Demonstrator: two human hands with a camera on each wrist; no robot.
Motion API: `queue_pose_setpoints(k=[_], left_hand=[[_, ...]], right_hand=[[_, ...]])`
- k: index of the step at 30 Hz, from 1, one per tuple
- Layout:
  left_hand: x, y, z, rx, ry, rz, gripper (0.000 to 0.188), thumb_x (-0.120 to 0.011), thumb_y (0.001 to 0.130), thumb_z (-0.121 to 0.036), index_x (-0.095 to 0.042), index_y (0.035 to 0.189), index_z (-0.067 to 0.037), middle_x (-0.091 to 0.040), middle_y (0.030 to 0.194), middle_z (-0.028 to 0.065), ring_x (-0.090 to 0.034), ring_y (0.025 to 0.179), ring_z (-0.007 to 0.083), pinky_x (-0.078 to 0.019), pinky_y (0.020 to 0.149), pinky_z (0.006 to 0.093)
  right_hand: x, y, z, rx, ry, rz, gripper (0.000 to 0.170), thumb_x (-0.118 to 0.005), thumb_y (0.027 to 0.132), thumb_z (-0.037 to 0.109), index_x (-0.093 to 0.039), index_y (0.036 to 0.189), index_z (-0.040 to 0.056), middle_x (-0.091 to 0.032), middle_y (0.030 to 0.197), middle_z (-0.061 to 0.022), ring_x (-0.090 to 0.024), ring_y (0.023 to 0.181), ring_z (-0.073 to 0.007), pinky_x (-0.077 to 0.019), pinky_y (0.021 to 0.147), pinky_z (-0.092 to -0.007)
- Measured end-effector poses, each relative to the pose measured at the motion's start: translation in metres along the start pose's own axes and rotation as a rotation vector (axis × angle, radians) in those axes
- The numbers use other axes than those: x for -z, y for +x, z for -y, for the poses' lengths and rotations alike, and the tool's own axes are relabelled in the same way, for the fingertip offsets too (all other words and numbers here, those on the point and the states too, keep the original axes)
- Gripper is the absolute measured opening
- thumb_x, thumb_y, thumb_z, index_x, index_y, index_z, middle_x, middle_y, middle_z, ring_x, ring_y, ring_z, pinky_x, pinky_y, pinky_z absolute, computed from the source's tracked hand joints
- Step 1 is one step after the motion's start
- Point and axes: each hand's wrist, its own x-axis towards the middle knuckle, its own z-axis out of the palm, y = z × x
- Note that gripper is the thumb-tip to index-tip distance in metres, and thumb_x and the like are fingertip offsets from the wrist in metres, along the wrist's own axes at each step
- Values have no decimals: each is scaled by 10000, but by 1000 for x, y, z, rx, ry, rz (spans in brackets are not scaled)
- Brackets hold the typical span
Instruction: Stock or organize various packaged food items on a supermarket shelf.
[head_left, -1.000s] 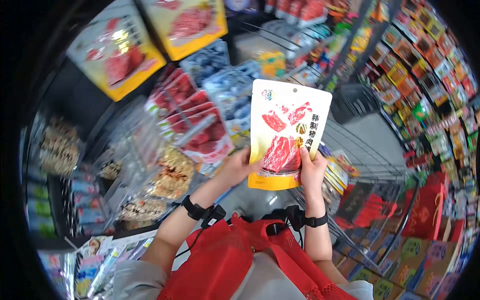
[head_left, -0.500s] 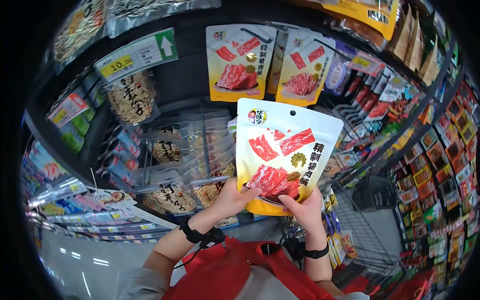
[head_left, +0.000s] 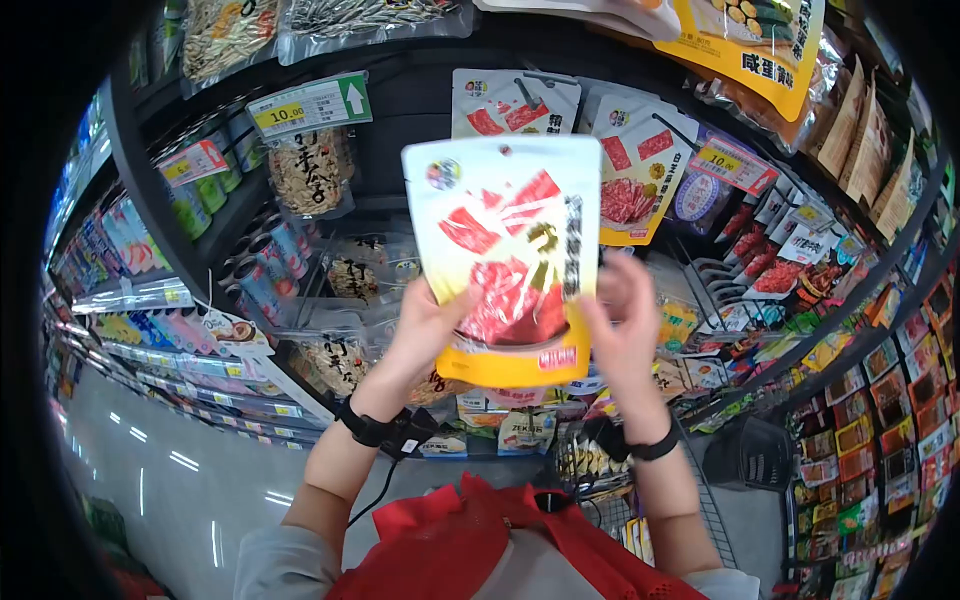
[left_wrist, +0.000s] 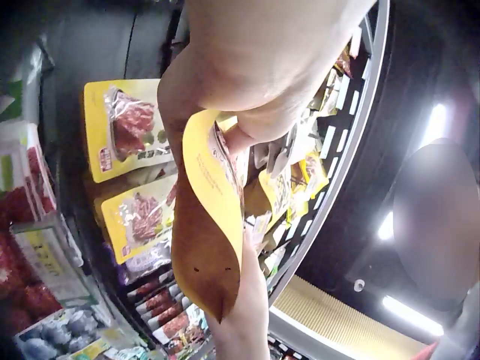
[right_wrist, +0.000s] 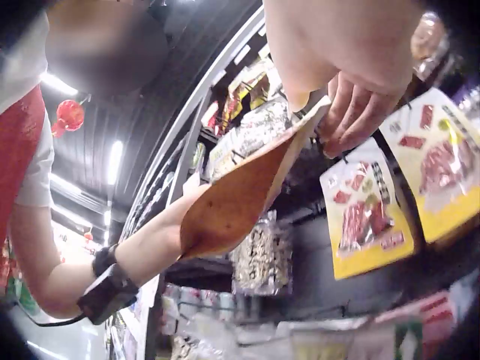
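A white and yellow pouch of pork jerky [head_left: 510, 310] stands upright before the shelf, its printed front facing me. My left hand [head_left: 418, 325] grips its lower left edge, with the thumb on the front. At the right edge is my right hand [head_left: 625, 320], thumb by the pouch and fingers loosely bent away from it. In the right wrist view those fingers [right_wrist: 360, 112] are apart from the pouch [right_wrist: 232, 206]. The left wrist view shows the pouch's brownish bottom [left_wrist: 206, 259]. Matching pouches [head_left: 515, 100] hang behind, partly covered.
Another jerky pouch [head_left: 635, 165] hangs on a hook to the right. Price tags [head_left: 310, 108] line the shelf. Clear bags of dried food [head_left: 310, 170] hang at left. A wire cart [head_left: 705, 500] and a black basket [head_left: 750, 450] stand at lower right.
My view has turned to the shelf with the hanging pouches. The held pouch has moved up and left toward them since half a second ago. My right fingers have come away from it.
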Motion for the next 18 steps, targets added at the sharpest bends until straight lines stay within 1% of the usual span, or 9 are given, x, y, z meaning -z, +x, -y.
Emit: queue_pose_setpoints(k=[2,6,7,9,10,12,13,16,18], left_hand=[[-1,1,-17,-67,104,-29,285,-588,847,-105,-522,1085,37,-610,1017,81,-582,867,109,-469,772,261],[-6,2,-30,-117,164,-44,294,-579,854,-114,-512,1094,42,-605,1030,83,-578,880,109,-467,774,261],[-8,2,-32,-106,156,-50,293,-574,858,-117,-511,1096,42,-605,1027,81,-576,884,109,-465,777,263],[-17,2,-39,-111,163,-67,285,-522,894,-161,-511,1100,35,-607,1014,72,-570,892,98,-458,785,258],[-18,4,-42,-114,171,-71,285,-522,894,-161,-511,1100,35,-607,1014,72,-570,892,98,-458,785,258],[-18,8,-48,-79,187,-55,297,-464,924,-203,-512,1101,30,-609,1002,64,-564,888,84,-451,787,250],[-18,9,-48,-84,189,-40,316,-425,940,-224,-511,1104,31,-611,995,61,-561,876,74,-448,781,242],[-17,9,-52,-61,226,-25,322,-424,938,-232,-495,1117,26,-601,1016,67,-573,888,95,-458,785,253],[-14,11,-51,-59,230,-25,318,-426,937,-228,-496,1113,27,-601,1016,66,-575,885,95,-461,781,253]], right_hand=[[3,38,24,195,-93,-10,458,-676,727,45,-470,1134,10,-587,993,-108,-608,798,-155,-490,658,-290],[-8,108,66,806,-475,-5,458,-689,715,112,-505,1129,42,-555,1059,-116,-590,887,-264,-474,753,-324],[-16,122,72,808,-464,-5,458,-689,715,112,-505,1129,42,-555,1059,-116,-590,887,-264,-474,753,-324],[-30,145,80,1065,-461,1,330,-663,750,153,-574,1045,34,-600,983,-128,-602,818,-282,-482,715,-323],[-32,149,83,1065,-452,-2,330,-663,750,153,-574,1045,34,-600,983,-128,-602,818,-282,-482,715,-323],[-35,156,87,833,-433,267,194,-625,784,164,-631,927,32,-638,850,-126,-618,732,-272,-490,667,-323],[-36,159,87,900,-449,235,169,-601,805,189,-654,848,35,-637,733,-129,-619,658,-270,-493,627,-321],[-27,153,95,748,-492,349,177,-605,803,201,-655,851,38,-639,752,-127,-621,666,-264,-490,613,-305],[-26,150,92,717,-458,351,179,-609,800,210,-657,853,45,-637,734,-124,-621,645,-253,-485,592,-296]])
